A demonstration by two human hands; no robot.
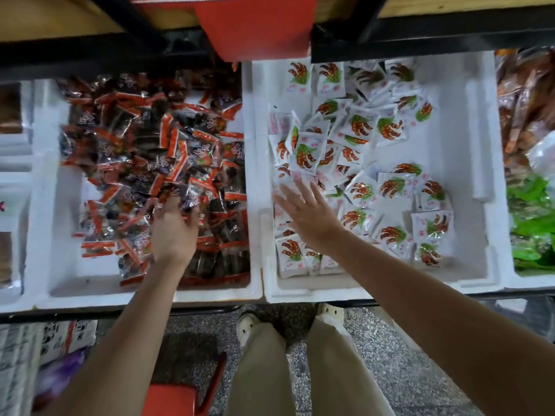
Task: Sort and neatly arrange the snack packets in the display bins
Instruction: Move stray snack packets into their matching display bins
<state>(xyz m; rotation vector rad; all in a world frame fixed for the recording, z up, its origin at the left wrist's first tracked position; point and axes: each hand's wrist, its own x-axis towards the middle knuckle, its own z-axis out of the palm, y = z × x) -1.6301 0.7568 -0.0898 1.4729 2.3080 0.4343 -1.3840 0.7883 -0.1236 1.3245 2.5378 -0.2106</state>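
At the far left, a white foam bin [210, 292] is heaped with dark packets [144, 139] edged in red, lying every which way. The left hand [174, 229] is sunk into the near side of that heap, fingers curled down among the dark packets and, as far as I can make out through the blur, gripping a few of them. Next along, a second foam bin [468, 121] holds white packets [360, 127] printed in red and green, some scattered and some laid flat in rows near the front. The right hand [306, 211] is spread flat over them, fingers straight and apart, holding nothing. At the far right lie green packets [531, 217].
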